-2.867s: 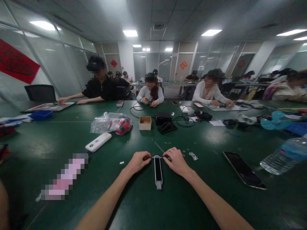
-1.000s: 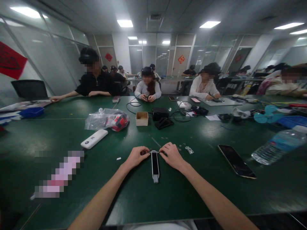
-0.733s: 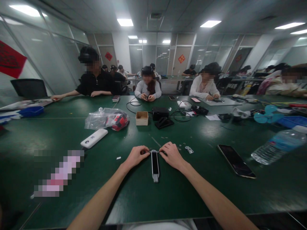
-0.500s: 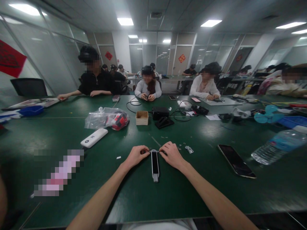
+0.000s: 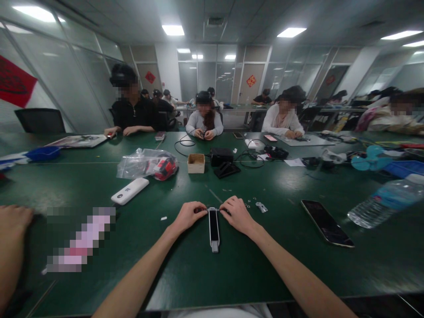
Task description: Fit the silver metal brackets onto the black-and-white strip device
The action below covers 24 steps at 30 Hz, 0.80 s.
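A slim device [image 5: 214, 226] with a black face, white edges and a grey plug-like near end lies lengthwise on the green table in front of me. At its far end, my left hand [image 5: 189, 216] is closed in a pinch on the left side. My right hand [image 5: 237, 214] mirrors it on the right, fingers curled down and closed. A thin greyish piece shows between the fingertips, across the device's far end; the fingers hide most of it. Right of my right hand lie a small flat metal plate [image 5: 261, 207] and several tiny rings.
A phone [image 5: 327, 224] and a water bottle [image 5: 380, 203] lie to the right. To the left are a white handheld device [image 5: 130, 191] and another person's hand [image 5: 13, 225]. Further off stand a small box [image 5: 196, 164] and a plastic bag [image 5: 137, 164]. Several people sit opposite.
Another person's hand has come onto the table at the left edge. Across the table, the person in black has drawn their arm and a flat board rightward. My hands hold nearly still.
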Each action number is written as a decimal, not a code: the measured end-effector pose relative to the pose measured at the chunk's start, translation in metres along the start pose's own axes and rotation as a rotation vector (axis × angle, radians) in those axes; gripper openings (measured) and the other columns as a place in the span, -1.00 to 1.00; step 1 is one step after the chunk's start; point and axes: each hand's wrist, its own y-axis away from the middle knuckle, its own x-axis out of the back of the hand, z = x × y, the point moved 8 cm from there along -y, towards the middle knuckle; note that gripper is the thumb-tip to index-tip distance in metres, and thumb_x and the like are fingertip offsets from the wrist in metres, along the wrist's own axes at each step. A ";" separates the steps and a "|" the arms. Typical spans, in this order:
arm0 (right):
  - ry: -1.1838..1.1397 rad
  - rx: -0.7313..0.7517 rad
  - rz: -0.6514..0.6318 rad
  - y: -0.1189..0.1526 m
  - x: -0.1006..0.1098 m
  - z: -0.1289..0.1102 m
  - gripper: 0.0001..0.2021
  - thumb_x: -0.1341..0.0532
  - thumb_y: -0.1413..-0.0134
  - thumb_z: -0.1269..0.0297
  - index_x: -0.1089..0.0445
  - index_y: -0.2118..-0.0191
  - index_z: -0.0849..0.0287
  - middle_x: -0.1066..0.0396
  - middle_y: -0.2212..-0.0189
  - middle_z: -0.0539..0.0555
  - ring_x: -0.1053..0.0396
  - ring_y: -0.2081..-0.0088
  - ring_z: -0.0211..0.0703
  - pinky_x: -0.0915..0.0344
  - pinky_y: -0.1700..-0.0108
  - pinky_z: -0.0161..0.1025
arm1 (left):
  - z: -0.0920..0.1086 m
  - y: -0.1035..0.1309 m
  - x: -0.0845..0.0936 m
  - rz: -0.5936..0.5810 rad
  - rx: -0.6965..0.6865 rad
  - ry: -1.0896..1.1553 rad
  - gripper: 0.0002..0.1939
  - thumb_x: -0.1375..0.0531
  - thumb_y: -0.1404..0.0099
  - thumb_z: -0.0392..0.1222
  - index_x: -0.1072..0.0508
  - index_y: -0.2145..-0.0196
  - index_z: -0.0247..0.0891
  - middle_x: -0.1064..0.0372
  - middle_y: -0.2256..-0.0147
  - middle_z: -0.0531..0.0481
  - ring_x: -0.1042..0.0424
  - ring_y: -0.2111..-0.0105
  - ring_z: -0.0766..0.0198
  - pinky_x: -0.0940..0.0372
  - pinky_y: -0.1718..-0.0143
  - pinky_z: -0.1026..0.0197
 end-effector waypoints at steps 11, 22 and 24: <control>0.011 0.002 -0.009 -0.001 0.001 -0.002 -0.83 -0.10 -0.20 0.34 -0.43 0.21 0.15 -0.43 0.23 0.11 -0.26 0.13 -0.09 -0.19 0.16 -0.15 | 0.002 -0.001 -0.002 -0.029 -0.002 -0.006 -0.75 -0.17 -0.25 -0.06 -0.56 0.23 -0.21 -0.51 0.30 -0.01 -0.40 0.37 0.25 -0.23 0.30 0.28; 0.033 0.030 -0.011 -0.001 0.002 -0.002 -0.83 -0.10 -0.20 0.34 -0.44 0.21 0.15 -0.43 0.22 0.13 -0.24 0.13 -0.05 -0.17 0.16 -0.13 | -0.006 -0.001 -0.005 -0.014 0.018 -0.032 -0.71 -0.21 -0.18 -0.05 -0.51 0.18 -0.23 -0.44 0.41 0.04 -0.33 0.47 0.31 -0.21 0.39 0.30; 0.056 0.035 -0.009 0.000 0.002 -0.001 -0.84 -0.11 -0.19 0.33 -0.44 0.21 0.16 -0.43 0.23 0.13 -0.24 0.13 -0.05 -0.16 0.16 -0.13 | -0.007 -0.002 -0.004 0.002 0.027 -0.036 -0.75 -0.22 -0.16 -0.07 -0.50 0.24 -0.24 -0.40 0.44 0.05 -0.31 0.48 0.32 -0.20 0.42 0.30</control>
